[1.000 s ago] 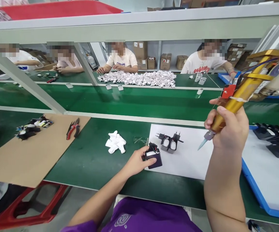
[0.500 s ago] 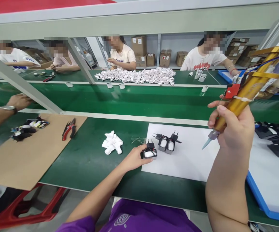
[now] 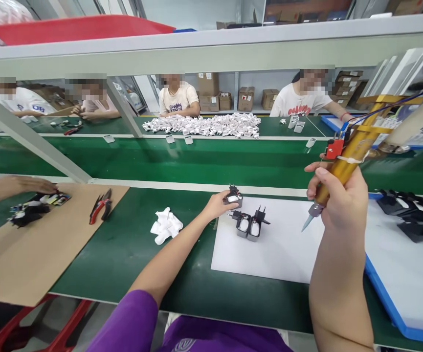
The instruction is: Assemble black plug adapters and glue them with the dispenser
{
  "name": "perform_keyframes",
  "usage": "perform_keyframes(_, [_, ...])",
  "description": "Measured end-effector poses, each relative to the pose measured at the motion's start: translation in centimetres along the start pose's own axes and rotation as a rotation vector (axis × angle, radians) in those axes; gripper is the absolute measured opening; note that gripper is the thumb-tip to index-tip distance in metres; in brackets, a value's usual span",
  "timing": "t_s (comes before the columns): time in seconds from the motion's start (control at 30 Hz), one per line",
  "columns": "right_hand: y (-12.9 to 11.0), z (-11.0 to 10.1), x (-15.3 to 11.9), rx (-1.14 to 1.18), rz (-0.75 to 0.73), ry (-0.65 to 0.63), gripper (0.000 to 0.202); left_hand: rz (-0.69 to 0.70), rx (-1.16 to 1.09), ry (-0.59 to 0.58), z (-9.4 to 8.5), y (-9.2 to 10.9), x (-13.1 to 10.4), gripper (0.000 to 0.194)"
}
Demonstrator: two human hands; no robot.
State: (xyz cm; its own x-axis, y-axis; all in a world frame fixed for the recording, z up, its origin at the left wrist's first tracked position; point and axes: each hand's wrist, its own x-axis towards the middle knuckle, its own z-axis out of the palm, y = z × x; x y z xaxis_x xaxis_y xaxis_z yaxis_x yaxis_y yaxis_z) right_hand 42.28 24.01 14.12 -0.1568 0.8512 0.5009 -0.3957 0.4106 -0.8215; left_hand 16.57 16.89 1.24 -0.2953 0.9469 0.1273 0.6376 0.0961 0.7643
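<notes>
My left hand (image 3: pixel 218 204) grips a small black plug part (image 3: pixel 233 196) and holds it over the far edge of a white sheet (image 3: pixel 280 249). Just in front of it, two more black plug parts (image 3: pixel 250 226) stand side by side on that sheet. My right hand (image 3: pixel 339 200) is raised over the right side of the sheet and is closed around a gold glue dispenser (image 3: pixel 346 154), nozzle tip pointing down and left.
A crumpled white cloth (image 3: pixel 165 226) lies left of the sheet. Red pliers (image 3: pixel 100 206) rest on a cardboard sheet (image 3: pixel 38 244), where another person's hand (image 3: pixel 31 186) touches a pile of parts. A blue-edged tray (image 3: pixel 409 264) holds black parts at right. Several people sit beyond the conveyor.
My left hand lifted the plug part from the sheet's near left corner and carried it to the far edge. The co-worker's hand at left moved onto the pile of parts.
</notes>
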Motion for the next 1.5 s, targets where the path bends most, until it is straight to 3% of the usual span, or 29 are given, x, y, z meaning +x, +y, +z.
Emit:
perform_keyframes(0.1, [0.2,-0.1,0.1,-0.015,0.015,0.002,0.027,-0.008,-0.005,0.085,-0.1,-0.1,-1.6,0.042])
perform_keyframes(0.2, [0.3,-0.2,0.2,-0.021,0.027,0.007,0.028,-0.051,0.018,0.226,-0.7,0.3,-5.8,0.031])
perform_keyframes(0.3, [0.4,-0.2,0.2,-0.039,0.041,0.004,0.029,0.038,0.113,0.111,-0.1,1.5,-9.6,0.026])
perform_keyframes(0.37, [0.3,-0.1,0.2,-0.049,0.046,0.0,0.03,0.117,0.192,0.017,1.0,2.4,-10.8,0.034])
perform_keyframes(0.5, [0.1,0.0,-0.1,-0.047,0.071,-0.025,0.034,0.134,0.277,-0.011,3.4,3.7,-9.8,0.05])
perform_keyframes(0.63, [-0.3,0.2,-0.4,-0.007,0.088,-0.079,0.034,0.077,0.314,0.012,4.2,3.4,-8.1,0.05])
perform_keyframes(0.77, [-0.5,0.5,-0.6,0.003,0.079,-0.078,0.032,0.047,0.217,0.033,3.8,2.6,-8.1,0.037])
perform_keyframes(1.0, [-0.2,0.3,-0.3,-0.002,0.069,-0.039,0.033,0.064,0.204,0.07,2.5,1.7,-8.0,0.038])
perform_keyframes(1.07, [-0.2,0.3,-0.2,-0.005,0.067,-0.032,0.034,0.075,0.273,0.088,1.8,2.1,-8.0,0.04])
perform_keyframes(1.2, [-0.1,0.3,-0.1,-0.007,0.066,-0.033,0.031,0.219,0.423,0.243,1.5,4.1,-9.0,0.04])
perform_keyframes(1.3, [0.0,0.3,-0.1,0.002,0.053,-0.033,0.029,0.315,0.405,0.143,3.5,5.9,-9.6,0.051])
perform_keyframes(1.4, [0.0,0.3,-0.1,0.0,0.041,-0.028,0.027,0.311,0.426,0.003,6.0,7.0,-8.9,0.063])
perform_keyframes(1.5, [0.0,0.3,-0.1,-0.011,0.039,-0.023,0.028,0.265,0.41,-0.064,6.7,7.1,-7.5,0.058])
